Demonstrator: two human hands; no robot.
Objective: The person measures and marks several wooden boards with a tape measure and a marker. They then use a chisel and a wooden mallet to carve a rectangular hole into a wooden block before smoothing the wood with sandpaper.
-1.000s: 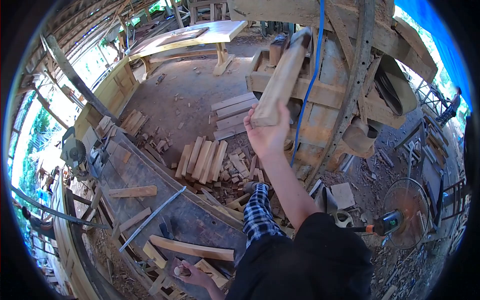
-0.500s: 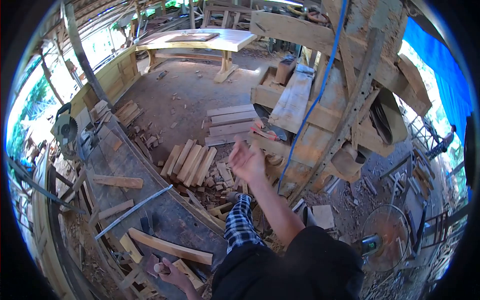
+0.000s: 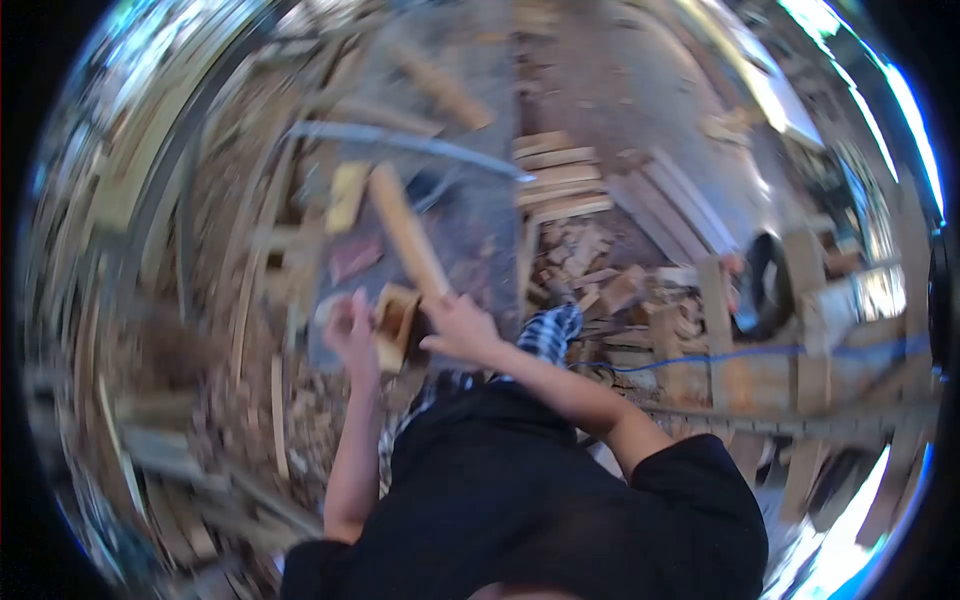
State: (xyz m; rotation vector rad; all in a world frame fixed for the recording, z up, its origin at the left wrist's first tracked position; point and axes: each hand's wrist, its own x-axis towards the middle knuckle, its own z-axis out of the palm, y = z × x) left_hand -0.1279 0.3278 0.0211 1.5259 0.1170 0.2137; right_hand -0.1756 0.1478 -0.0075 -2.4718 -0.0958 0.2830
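Observation:
The view is heavily blurred. My right hand [image 3: 458, 325] lies on the near end of a long pale wooden bar [image 3: 405, 232], which runs up and to the left across the dark workbench [image 3: 470, 225]. My left hand [image 3: 350, 328] is raised just left of a small wooden block [image 3: 395, 322] that sits between my hands. The blur hides whether the left fingers grip the block. My black shirt and one checked trouser leg fill the lower middle.
Short planks [image 3: 555, 172] and wood offcuts [image 3: 600, 275] lie on the dirt floor to the right. A blue cable [image 3: 760, 352] runs along timber framing at the right. Blurred lumber and scrap crowd the left side.
My right hand let go of the plank it held up and dropped to the bench beside my left hand. My head swung sharply down and around, smearing the view.

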